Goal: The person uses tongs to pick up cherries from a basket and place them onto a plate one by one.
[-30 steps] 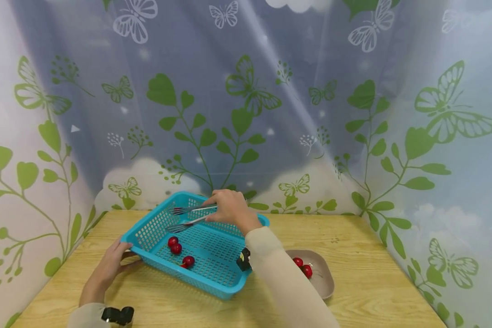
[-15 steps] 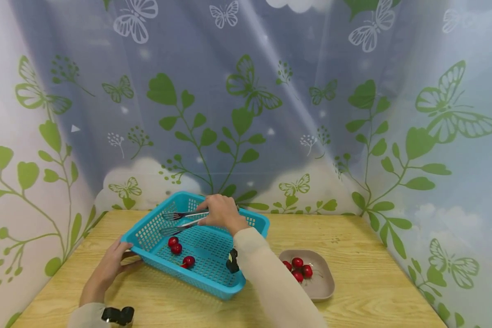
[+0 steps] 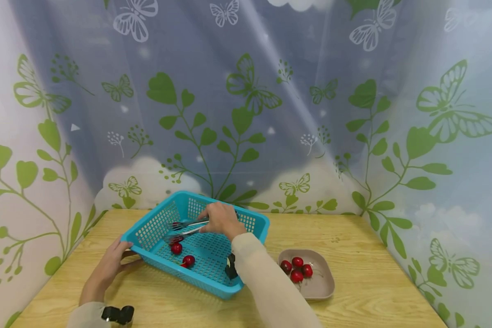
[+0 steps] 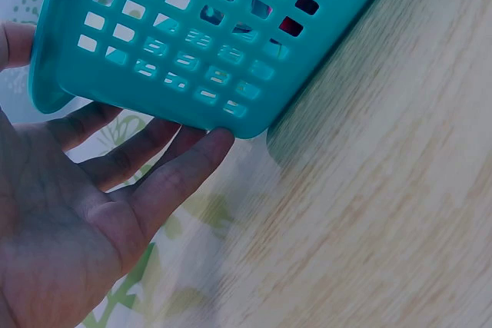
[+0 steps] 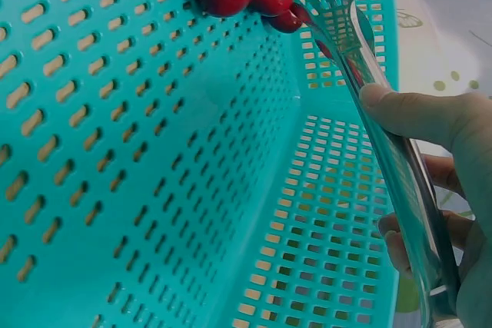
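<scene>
My left hand (image 3: 106,269) holds the left corner of a turquoise plastic basket (image 3: 213,287), thumb at the rim and fingers against the perforated outer wall (image 4: 177,59). Inside the basket my right hand (image 3: 222,218) grips metal tongs (image 5: 411,182) with slotted, fork-like ends. Those ends reach down at a red cherry (image 5: 286,21), partly hidden behind them in the head view. Close by lie another cherry (image 3: 176,248) and, nearer the front wall, a third cherry (image 3: 188,261).
Right of the basket, a beige-pink dish (image 3: 324,278) holds several cherries (image 3: 297,276) with stems. Both stand on a wood-grain table (image 3: 373,273). A curtain (image 3: 295,136) printed with leaves and butterflies rises behind the table and at both sides.
My right hand has moved left and then lower into the basket, bringing the tongs' ends onto the rearmost cherry. More of the dish's cherries show now. My left hand stays put.
</scene>
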{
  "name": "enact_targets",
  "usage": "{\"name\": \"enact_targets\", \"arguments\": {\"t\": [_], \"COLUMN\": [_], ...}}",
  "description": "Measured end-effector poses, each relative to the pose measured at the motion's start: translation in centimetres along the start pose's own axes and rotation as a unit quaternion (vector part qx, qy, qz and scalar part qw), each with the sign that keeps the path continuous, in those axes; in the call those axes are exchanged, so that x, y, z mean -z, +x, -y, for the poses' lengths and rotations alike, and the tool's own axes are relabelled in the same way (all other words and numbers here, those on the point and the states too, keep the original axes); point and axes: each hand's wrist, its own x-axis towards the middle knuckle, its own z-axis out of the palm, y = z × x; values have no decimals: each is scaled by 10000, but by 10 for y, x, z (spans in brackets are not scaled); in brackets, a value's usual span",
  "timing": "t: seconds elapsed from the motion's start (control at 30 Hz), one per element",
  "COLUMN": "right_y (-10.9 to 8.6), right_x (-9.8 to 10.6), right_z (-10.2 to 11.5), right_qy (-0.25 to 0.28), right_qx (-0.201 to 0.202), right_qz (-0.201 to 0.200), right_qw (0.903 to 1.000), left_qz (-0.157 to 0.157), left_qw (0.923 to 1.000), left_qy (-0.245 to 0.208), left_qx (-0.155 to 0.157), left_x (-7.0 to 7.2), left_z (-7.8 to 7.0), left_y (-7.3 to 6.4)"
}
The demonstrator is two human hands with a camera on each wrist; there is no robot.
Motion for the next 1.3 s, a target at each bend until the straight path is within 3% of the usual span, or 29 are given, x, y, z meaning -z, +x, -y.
{"name": "enact_targets", "arguments": {"t": [0.73, 1.3], "right_y": [-2, -17], "right_x": [-2, 42], "right_z": [-4, -15], "right_qy": [180, 147], "right_qx": [-11, 366], "right_qz": [197, 43], "right_qw": [9996, 9992], "left_qz": [-4, -62], "left_qw": [9999, 9999], "left_qy": [-151, -83], "left_qx": [-14, -41], "left_x": [0, -1], "left_z": [-2, -2], "left_y": [0, -1]}}
